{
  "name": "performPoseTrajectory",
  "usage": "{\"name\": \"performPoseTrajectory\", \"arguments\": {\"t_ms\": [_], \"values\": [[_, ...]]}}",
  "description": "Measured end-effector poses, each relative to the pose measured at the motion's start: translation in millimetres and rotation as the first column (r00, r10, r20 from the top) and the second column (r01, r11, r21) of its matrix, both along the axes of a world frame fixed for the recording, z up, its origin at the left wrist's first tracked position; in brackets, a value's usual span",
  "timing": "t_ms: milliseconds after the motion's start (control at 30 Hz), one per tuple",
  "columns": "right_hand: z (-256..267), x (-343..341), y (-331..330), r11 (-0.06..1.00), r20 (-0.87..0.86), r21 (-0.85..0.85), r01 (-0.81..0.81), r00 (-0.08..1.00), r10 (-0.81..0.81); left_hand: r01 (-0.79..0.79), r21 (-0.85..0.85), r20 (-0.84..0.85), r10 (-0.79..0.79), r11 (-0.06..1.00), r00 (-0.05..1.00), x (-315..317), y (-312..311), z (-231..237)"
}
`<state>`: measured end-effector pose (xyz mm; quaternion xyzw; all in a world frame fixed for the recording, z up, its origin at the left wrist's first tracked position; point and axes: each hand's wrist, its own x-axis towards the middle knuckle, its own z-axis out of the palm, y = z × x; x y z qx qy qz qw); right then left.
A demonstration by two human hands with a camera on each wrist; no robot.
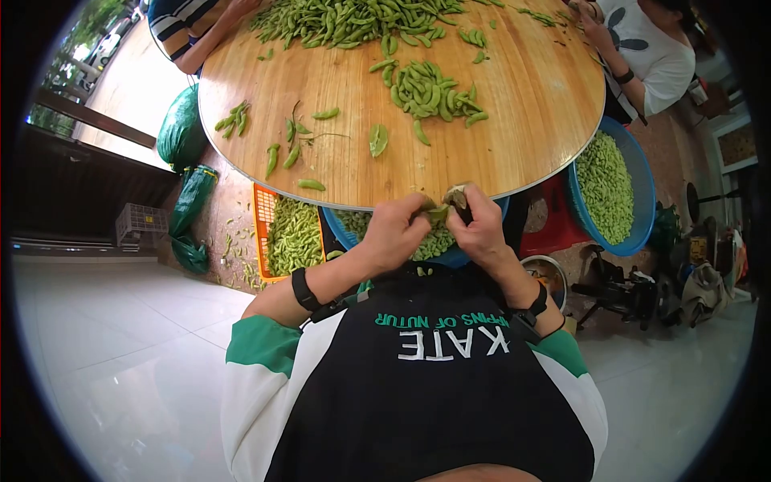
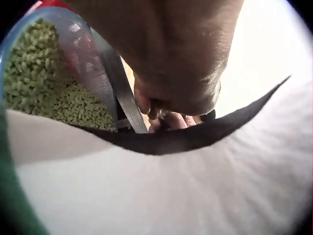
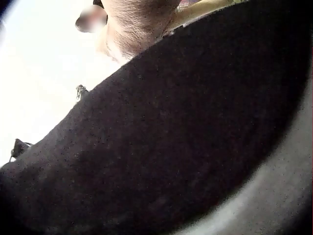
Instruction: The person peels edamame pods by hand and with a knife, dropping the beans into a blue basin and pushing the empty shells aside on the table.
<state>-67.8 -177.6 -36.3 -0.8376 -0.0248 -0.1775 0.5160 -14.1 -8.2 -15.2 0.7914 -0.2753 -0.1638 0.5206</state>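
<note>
Over the table's near edge, my left hand [image 1: 393, 233] and right hand [image 1: 478, 225] meet in the head view. A green soybean pod [image 1: 438, 213] lies between their fingertips, and both hands pinch it with curled fingers. Just below them, a blue basin [image 1: 337, 229] of shelled green beans sits partly under the table, largely covered by my hands. In the left wrist view, the back of my left hand [image 2: 181, 58] hides most of its fingers. The right wrist view has only part of my right hand [image 3: 139, 24] above dark cloth.
Soybean pods [image 1: 345, 20] are heaped on the round wooden table [image 1: 522, 120], with a smaller pile [image 1: 430, 88] nearer. An orange basket [image 1: 263, 217] of pods stands lower left. Right are another blue basin [image 1: 642, 173] of beans and a red stool [image 1: 554, 229]. Two people sit across.
</note>
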Motion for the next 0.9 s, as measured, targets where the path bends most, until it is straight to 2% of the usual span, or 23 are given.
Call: {"name": "performPoseTrajectory", "arguments": {"t_ms": [33,67,133,167,233,333,467,533,567,633,667,700,733,767,800,833,867,900], "values": [[1.2,0.1,1.1,0.998,0.103,-0.061,-0.009,0.995,0.015,-0.056,-0.025,-0.092,0.053,0.998,0.994,3.2,-1.0,-2.1],[2.4,-1.4,3.3,0.993,0.199,-0.120,-0.011,0.979,0.035,-0.057,-0.022,-0.096,0.055,0.998,0.994,4.8,-0.9,-3.6],[15.4,-0.1,5.9,0.993,0.192,-0.113,-0.019,0.981,0.041,-0.037,-0.014,0.012,0.037,0.999,0.999,6.6,-1.9,-1.0],[19.5,1.4,5.9,0.994,0.192,-0.110,-0.027,0.980,0.048,-0.036,-0.012,0.005,0.036,0.999,0.999,8.7,-1.9,0.3],[19.3,3.4,-1.9,0.995,0.147,-0.101,-0.025,0.988,0.040,0.098,0.005,0.071,-0.098,0.995,0.993,15.3,0.3,5.4],[15.8,-1.0,-9.5,0.998,0.078,-0.058,-0.021,0.997,0.025,0.155,0.086,0.091,-0.163,0.984,0.982,19.4,6.2,17.5],[15.9,-7.1,-4.8,1.000,0.007,0.010,-0.021,1.000,0.021,0.137,0.038,0.203,-0.142,0.990,0.969,14.8,7.5,23.3],[16.2,-7.6,-1.4,1.000,0.005,0.021,-0.017,1.000,0.017,0.163,0.021,-0.069,-0.161,0.986,0.985,14.4,7.6,24.6],[14.7,-7.1,-0.7,0.999,-0.003,0.029,-0.023,1.000,0.023,0.163,0.022,-0.066,-0.162,0.986,0.985,16.5,8.7,23.5],[13.7,-5.4,-0.7,0.999,0.001,0.036,-0.032,0.999,0.032,0.096,-0.093,0.217,-0.074,0.991,0.973,27.0,14.7,20.2],[13.6,-6.1,-1.3,0.980,-0.075,0.185,-0.072,0.993,0.087,0.095,-0.094,0.226,-0.071,0.991,0.971,36.1,19.5,20.5],[13.9,-7.0,-1.9,0.938,-0.143,0.333,-0.098,0.978,0.153,-0.024,0.002,0.420,0.021,1.000,0.907,47.9,25.7,21.3],[15.5,-8.0,-2.7,0.938,-0.136,0.333,-0.101,0.979,0.153,-0.158,0.071,0.601,0.084,0.985,0.795,59.5,29.8,22.5],[17.6,-9.4,-4.2,0.958,-0.151,0.236,-0.162,0.968,0.200,-0.157,0.070,0.606,0.083,0.985,0.791,70.5,31.2,23.9],[19.0,-10.7,-5.0,0.966,-0.172,0.137,-0.222,0.954,0.243,-0.272,0.171,0.755,0.051,0.947,0.654,81.0,31.5,25.2],[9.5,-8.6,-3.0,0.973,-0.081,0.129,-0.192,0.976,0.203,-0.398,0.239,0.869,-0.012,0.886,0.495,90.5,29.2,25.9],[9.7,-6.7,-4.5,0.974,-0.074,0.126,-0.190,0.977,0.200,-0.397,0.235,0.872,-0.012,0.887,0.489,99.3,23.7,20.2],[10.4,-5.3,-5.3,0.970,-0.111,0.168,-0.176,0.974,0.196,-0.279,0.173,0.812,0.024,0.945,0.584,106.1,16.7,8.5]]}}
